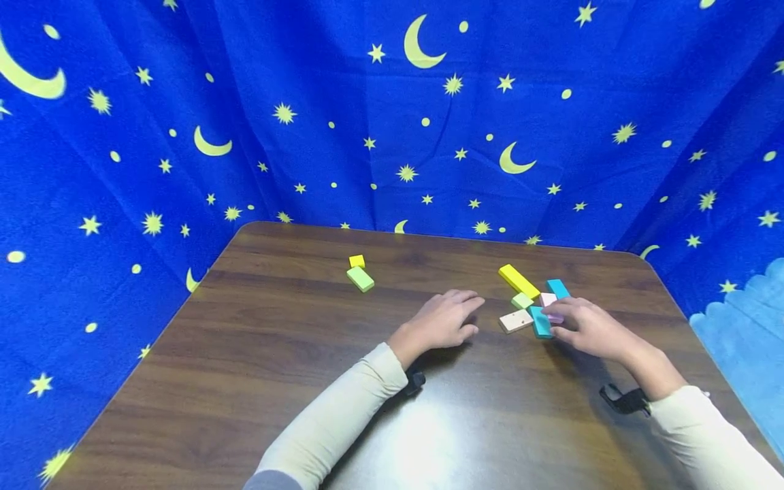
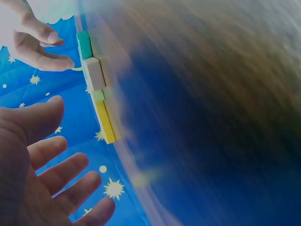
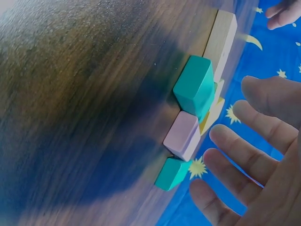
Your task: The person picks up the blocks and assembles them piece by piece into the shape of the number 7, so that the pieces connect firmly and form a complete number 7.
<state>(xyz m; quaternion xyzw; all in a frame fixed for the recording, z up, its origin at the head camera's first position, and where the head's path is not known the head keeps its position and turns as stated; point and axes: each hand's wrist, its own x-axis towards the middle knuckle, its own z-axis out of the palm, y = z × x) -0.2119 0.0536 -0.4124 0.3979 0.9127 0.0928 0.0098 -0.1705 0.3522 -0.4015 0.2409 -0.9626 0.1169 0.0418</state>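
On the table's right part lies a cluster of coloured blocks: a long yellow block [image 1: 518, 280], a small light green block [image 1: 522, 301], a plain wooden block [image 1: 515, 321], a teal block [image 1: 540, 322], a pink block [image 3: 181, 135] and another teal block [image 1: 557, 288]. My right hand [image 1: 591, 328] is over the cluster's right side, fingers spread and holding nothing; it partly covers the pink block in the head view. Whether a fingertip touches a block, I cannot tell. Left of the cluster, my left hand [image 1: 442, 320] hovers with loose, empty fingers.
A small yellow block [image 1: 356, 261] and a light green block [image 1: 360, 279] lie together farther left on the brown wooden table [image 1: 275, 327]. Behind the table hangs a blue cloth [image 1: 343, 82] with moons and stars.
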